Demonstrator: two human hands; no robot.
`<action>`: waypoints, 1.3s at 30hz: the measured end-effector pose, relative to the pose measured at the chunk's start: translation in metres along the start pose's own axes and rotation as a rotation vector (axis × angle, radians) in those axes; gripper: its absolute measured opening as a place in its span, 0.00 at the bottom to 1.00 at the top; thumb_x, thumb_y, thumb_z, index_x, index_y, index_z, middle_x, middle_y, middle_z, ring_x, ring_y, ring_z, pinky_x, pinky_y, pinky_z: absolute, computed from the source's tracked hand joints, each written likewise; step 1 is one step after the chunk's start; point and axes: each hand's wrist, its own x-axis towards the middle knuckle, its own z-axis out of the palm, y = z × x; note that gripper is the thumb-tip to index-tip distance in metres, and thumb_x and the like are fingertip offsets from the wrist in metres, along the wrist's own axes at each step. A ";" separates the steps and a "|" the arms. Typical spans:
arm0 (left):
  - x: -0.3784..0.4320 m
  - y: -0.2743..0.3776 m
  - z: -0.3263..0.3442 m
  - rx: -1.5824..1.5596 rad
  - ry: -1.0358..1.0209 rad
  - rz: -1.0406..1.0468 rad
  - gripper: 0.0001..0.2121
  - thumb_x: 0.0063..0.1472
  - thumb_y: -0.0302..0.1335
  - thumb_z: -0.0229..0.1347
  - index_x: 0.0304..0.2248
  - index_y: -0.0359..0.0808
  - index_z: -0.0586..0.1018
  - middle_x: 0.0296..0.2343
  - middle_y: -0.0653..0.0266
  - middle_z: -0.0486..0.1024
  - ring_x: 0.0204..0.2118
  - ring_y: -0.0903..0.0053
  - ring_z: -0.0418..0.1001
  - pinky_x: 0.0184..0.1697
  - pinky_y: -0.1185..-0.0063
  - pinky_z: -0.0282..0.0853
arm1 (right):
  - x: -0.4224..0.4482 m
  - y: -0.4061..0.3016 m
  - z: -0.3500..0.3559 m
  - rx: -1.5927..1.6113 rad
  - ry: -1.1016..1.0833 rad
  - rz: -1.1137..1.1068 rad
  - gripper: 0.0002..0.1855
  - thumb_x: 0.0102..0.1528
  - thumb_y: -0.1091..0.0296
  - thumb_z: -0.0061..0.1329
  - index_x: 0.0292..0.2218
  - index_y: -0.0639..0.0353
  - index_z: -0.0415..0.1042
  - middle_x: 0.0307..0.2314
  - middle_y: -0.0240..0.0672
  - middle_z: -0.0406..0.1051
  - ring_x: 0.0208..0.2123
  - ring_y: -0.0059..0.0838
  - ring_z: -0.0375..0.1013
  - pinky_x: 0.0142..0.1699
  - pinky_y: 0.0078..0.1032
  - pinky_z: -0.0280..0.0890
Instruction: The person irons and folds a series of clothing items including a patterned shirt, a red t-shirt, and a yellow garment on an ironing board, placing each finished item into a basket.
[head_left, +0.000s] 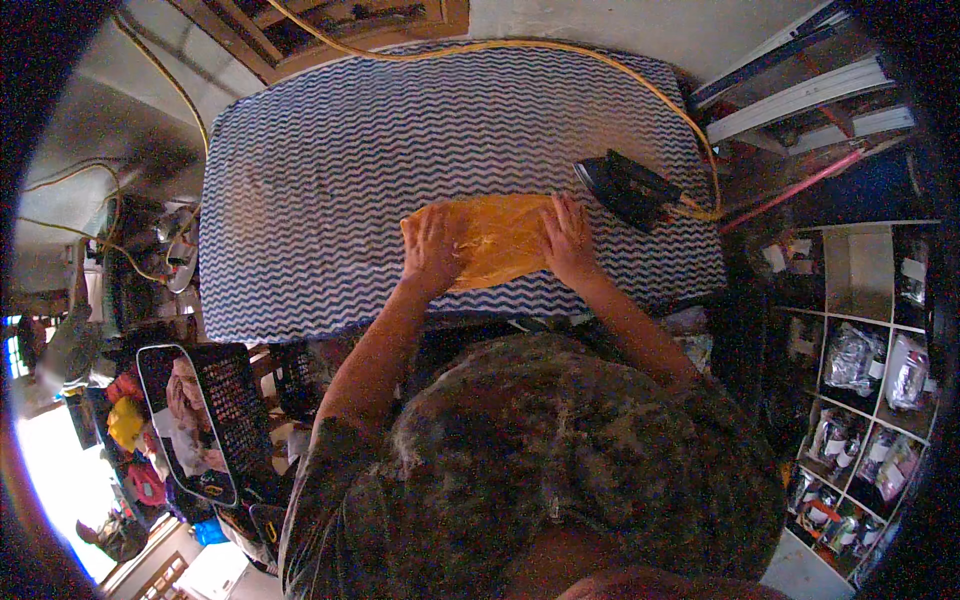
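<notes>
An orange folded cloth (502, 232) lies on the table cover (375, 135), which has a blue-and-white zigzag pattern. My left hand (435, 246) rests palm down on the cloth's left end, its fingers pointing away from me. On the cloth's right end my right hand (568, 236) lies flat, fingertips close to the far corner. Fine creases run across the orange fabric between the two hands. A dark clothes iron (634, 187) is on the cover just beyond my right hand, apart from the cloth.
A yellow cord (525, 45) curves along the table's far and right edges to the iron. Cubby shelves (859, 322) with plastic-wrapped packets stand at the right. A black perforated basket (244, 420) holding pale fabric is at the lower left. Metal rails (802, 101) lean at the upper right.
</notes>
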 end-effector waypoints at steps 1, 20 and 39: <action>0.000 0.008 -0.009 -0.048 -0.015 -0.218 0.35 0.41 0.44 0.55 0.50 0.44 0.59 0.52 0.55 0.46 0.57 0.59 0.39 0.51 0.48 0.30 | -0.004 -0.002 -0.003 -0.064 0.005 -0.140 0.32 0.46 0.56 0.45 0.50 0.61 0.54 0.53 0.45 0.42 0.54 0.47 0.42 0.55 0.47 0.39; -0.106 -0.087 -0.032 -0.597 0.521 -0.558 0.15 0.52 0.19 0.46 0.42 0.34 0.68 0.40 0.59 0.68 0.42 0.71 0.66 0.47 0.79 0.58 | 0.102 0.095 -0.117 0.215 -0.372 0.058 0.32 0.42 0.47 0.50 0.42 0.65 0.64 0.38 0.48 0.66 0.41 0.43 0.65 0.45 0.30 0.59; -0.071 -0.007 -0.032 -0.434 0.182 -0.190 0.15 0.46 0.18 0.45 0.37 0.35 0.69 0.32 0.54 0.68 0.36 0.59 0.65 0.39 0.69 0.61 | 0.109 -0.129 -0.012 0.256 -0.206 -0.273 0.22 0.40 0.48 0.50 0.25 0.61 0.67 0.20 0.44 0.69 0.25 0.45 0.69 0.31 0.37 0.63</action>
